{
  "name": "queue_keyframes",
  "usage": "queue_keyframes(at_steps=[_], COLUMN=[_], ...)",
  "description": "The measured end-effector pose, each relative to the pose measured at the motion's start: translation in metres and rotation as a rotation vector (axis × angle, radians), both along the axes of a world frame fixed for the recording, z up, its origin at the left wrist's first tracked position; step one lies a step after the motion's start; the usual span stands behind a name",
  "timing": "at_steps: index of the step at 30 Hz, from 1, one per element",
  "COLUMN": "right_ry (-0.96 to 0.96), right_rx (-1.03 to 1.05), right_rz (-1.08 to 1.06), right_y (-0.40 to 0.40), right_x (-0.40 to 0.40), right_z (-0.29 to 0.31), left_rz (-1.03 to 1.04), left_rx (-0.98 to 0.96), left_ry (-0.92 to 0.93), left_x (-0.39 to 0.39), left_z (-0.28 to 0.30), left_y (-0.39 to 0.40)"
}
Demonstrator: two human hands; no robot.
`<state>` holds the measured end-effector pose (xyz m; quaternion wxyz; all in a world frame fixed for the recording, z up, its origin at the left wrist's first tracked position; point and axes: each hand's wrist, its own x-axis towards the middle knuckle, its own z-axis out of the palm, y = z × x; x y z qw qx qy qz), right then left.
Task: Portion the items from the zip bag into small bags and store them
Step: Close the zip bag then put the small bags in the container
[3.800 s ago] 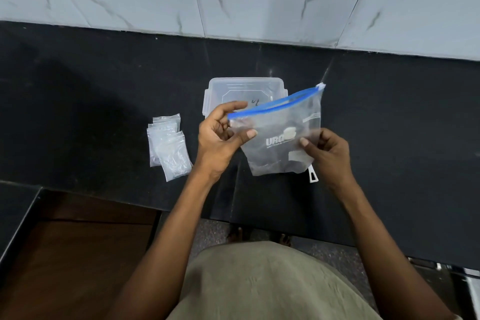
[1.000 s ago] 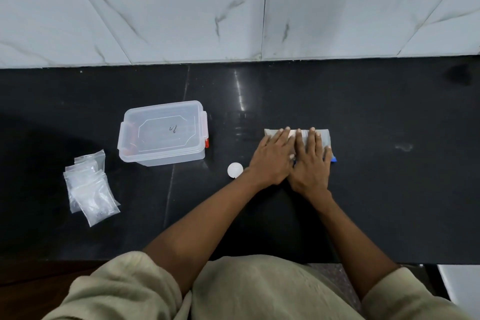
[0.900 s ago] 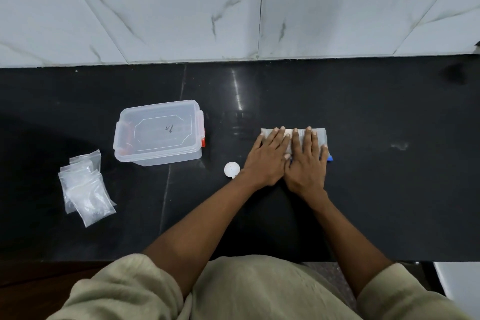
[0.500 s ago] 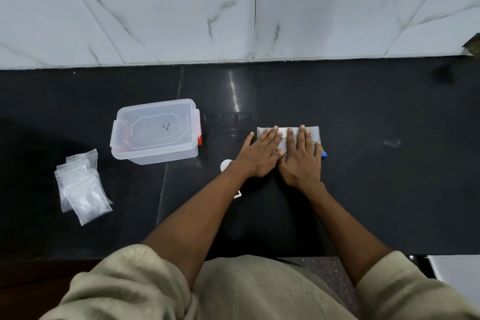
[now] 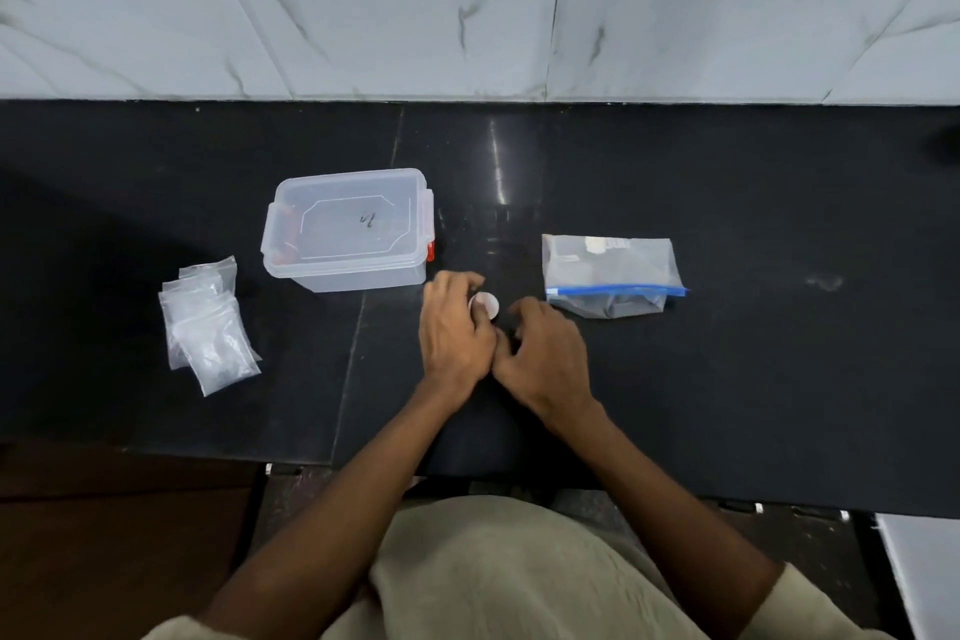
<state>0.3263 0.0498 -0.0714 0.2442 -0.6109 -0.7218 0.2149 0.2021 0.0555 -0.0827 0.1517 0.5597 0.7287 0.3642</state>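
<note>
Beyond both hands, a black stone counter (image 5: 727, 379) runs from side to side under a wall of pale marbled tiles (image 5: 363, 0). Up and to the left of the left hand stands a clear plastic box (image 5: 347, 230), lid on, with red latches at its ends and a dark scribble on top. Just past the right hand, up and to its right, the zip bag (image 5: 612, 274) lies flat and folded over on itself, its blue zip strip running across the near part; neither hand touches it. Well off to the left of the left hand lies a loose pile of small clear bags (image 5: 207, 326), overlapping one another. The left hand (image 5: 453, 327) is curled, its fingers bent round a small white round piece (image 5: 484, 305) that shows at its fingertips. The right hand (image 5: 543, 353) sits just beside it, touching it near the wrist, fingers loosely bent over the counter with nothing visible in them.
</note>
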Motion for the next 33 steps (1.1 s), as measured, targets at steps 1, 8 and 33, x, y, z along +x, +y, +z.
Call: queue_keyframes(at_steps=[1,8,33], right_ry=[-0.036,0.114,-0.406], right_rx=[-0.078,-0.252,-0.060], right_rz=[0.016,-0.107,-0.201], right_y=[-0.002,0.011,0.045], right_x=[-0.007,-0.026,-0.095], right_z=[-0.001,-0.005,0.010], left_rz=[0.062,-0.035,-0.342], left_rx=[-0.051,-0.174,-0.321], left_ry=[-0.029,-0.215,-0.214], left_x=[-0.004,-0.024,-0.140], left_z=[-0.002,-0.005,-0.005], left_y=[-0.006,-0.015,-0.013])
